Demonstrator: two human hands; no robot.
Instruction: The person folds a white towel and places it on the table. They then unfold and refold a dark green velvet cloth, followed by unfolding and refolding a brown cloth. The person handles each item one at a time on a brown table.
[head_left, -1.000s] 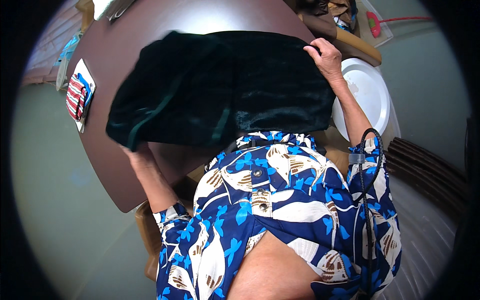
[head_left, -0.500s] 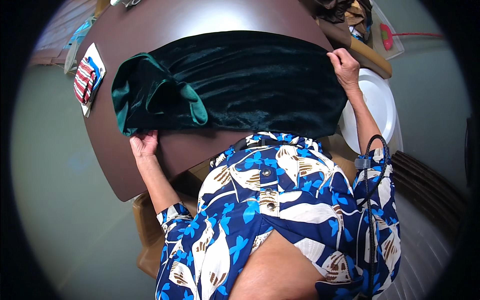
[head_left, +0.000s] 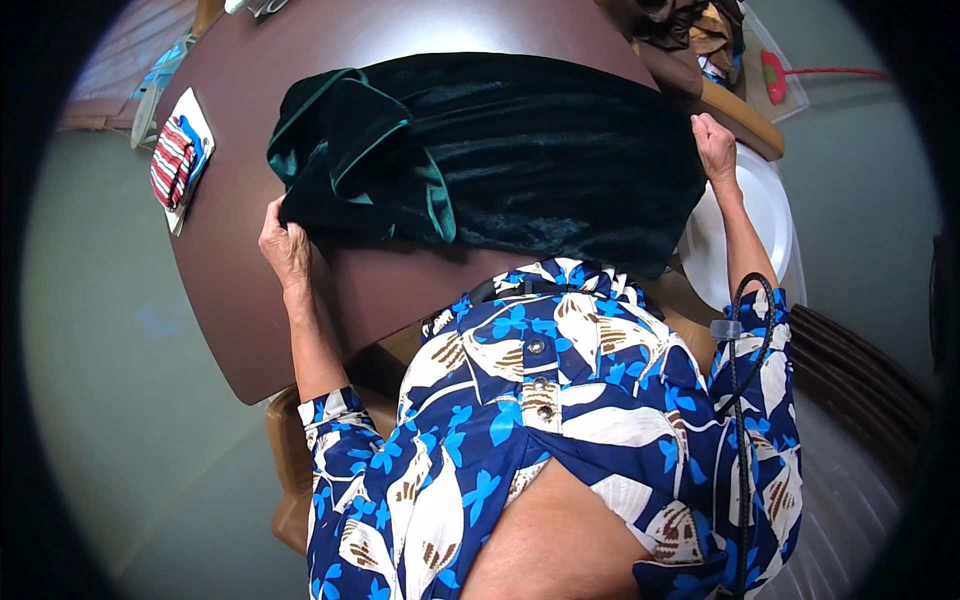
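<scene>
A dark green velvet cloth point(head_left: 540, 150) lies across the brown table, its left part folded over in loose loops that show a lighter green edge. My left hand point(head_left: 287, 245) is closed on the cloth's near left corner. At the far right end, my right hand point(head_left: 716, 152) has its fingers curled in at the cloth's edge and appears to pinch it. The cloth's near right part hangs past the table edge, close to my body.
On the table's point(head_left: 235, 330) left edge lies a red-and-white striped folded cloth point(head_left: 173, 160) on a white sheet. A round white lid or basin point(head_left: 750, 230) is below my right forearm. A wooden chair point(head_left: 735, 115) with dark clothing on it stands at the far right.
My left hand has moved away from me, drawing the cloth's left end inward and bunching its folds. My right hand has shifted slightly right and toward me.
</scene>
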